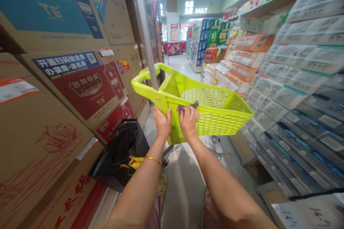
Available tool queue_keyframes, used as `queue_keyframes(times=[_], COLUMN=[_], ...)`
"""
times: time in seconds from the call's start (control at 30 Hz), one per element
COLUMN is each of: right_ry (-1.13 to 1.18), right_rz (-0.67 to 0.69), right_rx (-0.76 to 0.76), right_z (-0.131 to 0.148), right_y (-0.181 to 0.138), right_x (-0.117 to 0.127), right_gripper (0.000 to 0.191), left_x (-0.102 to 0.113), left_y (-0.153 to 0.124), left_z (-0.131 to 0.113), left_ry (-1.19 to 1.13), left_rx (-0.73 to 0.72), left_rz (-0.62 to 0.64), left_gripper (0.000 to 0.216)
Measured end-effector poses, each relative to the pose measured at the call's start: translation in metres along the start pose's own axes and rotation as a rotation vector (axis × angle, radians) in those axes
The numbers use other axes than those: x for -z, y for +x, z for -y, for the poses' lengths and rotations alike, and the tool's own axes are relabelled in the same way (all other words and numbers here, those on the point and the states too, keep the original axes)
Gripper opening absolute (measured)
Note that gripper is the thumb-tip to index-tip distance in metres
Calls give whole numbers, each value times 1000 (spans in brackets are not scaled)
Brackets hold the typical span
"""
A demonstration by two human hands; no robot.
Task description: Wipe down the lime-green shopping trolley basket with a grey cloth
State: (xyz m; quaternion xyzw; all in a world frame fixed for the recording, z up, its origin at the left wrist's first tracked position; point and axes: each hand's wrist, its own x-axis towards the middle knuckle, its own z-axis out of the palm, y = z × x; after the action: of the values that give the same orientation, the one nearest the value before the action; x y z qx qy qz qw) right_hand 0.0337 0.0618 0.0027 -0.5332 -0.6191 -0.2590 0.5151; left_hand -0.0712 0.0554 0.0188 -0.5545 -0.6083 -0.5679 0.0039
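Observation:
A lime-green plastic shopping cart basket (215,120) with holes in its walls stands in front of me, its long side toward me. My left hand (163,123) grips the solid rear part of its side, the thumb on the near face and the fingers round the back edge. My right hand (189,120) is closed on a crumpled grey cloth (196,105), pressed against the basket's near side just below the rim. Most of the cloth is hidden under the fingers. The inside of the basket shows only in part.
Cardboard cartons (88,86) are stacked high on my left, with a black bag (118,154) on the floor beside them. A metal pole (146,32) rises behind the cart's handle. Packs of tissue (290,64) fill the right side. A tiled aisle (177,65) runs ahead.

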Motion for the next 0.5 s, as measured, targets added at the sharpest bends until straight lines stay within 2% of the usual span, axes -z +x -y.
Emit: queue_keyframes(times=[0.13, 0.23, 0.33, 0.43, 0.5], right_ry=[26, 22, 6, -31, -36], right_rz=[154, 230, 194, 79, 50], right_rx=[122, 218, 293, 179, 95], right_z=[18, 19, 7, -7, -12], right_y=[-18, -25, -18, -4, 2], right_x=[-6, -8, -6, -1, 3], right_gripper=[19, 17, 17, 19, 21], left_x=[1, 2, 3, 3, 4], left_y=[0, 1, 2, 3, 4], left_z=[-1, 2, 5, 6, 7], left_ry=[0, 9, 16, 8, -4], left_rx=[-12, -13, -20, -32, -38], left_rz=[4, -3, -4, -6, -21], left_gripper=[64, 66, 69, 69, 68])
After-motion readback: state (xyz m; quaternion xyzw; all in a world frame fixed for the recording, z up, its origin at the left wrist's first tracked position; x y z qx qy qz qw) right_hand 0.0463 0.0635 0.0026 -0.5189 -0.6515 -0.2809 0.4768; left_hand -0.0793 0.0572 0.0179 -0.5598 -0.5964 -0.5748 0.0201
